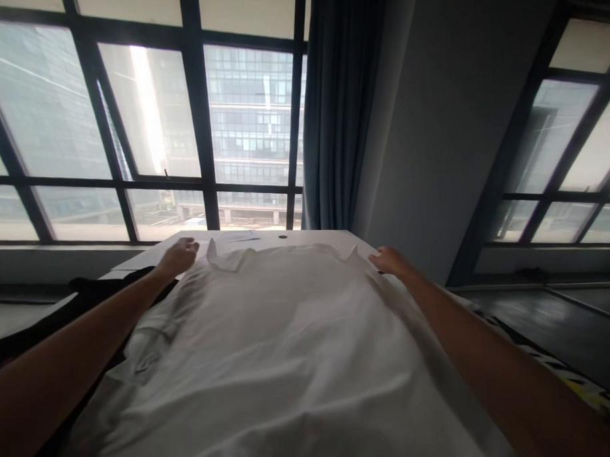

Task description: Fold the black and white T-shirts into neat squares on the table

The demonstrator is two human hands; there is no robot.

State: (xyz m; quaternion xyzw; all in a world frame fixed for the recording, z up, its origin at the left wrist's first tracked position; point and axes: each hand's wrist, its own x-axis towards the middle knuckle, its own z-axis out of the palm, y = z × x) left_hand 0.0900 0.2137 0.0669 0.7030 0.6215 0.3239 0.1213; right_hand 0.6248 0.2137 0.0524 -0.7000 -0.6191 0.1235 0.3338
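A white collared shirt (283, 342) lies spread flat on a white table (305, 238), its collar at the far end. My left hand (178, 255) reaches to the shirt's far left shoulder, fingers curled over the cloth edge. My right hand (389, 259) rests at the far right shoulder, fingers closed on the fabric there. Both arms stretch forward along the shirt's two sides.
A dark garment (94, 292) lies at the table's left edge. Papers (235, 236) sit on the far end of the table. Large windows (145, 114) and a blue curtain (341, 107) stand beyond. A patterned cloth (580, 379) shows at the lower right over a dark floor.
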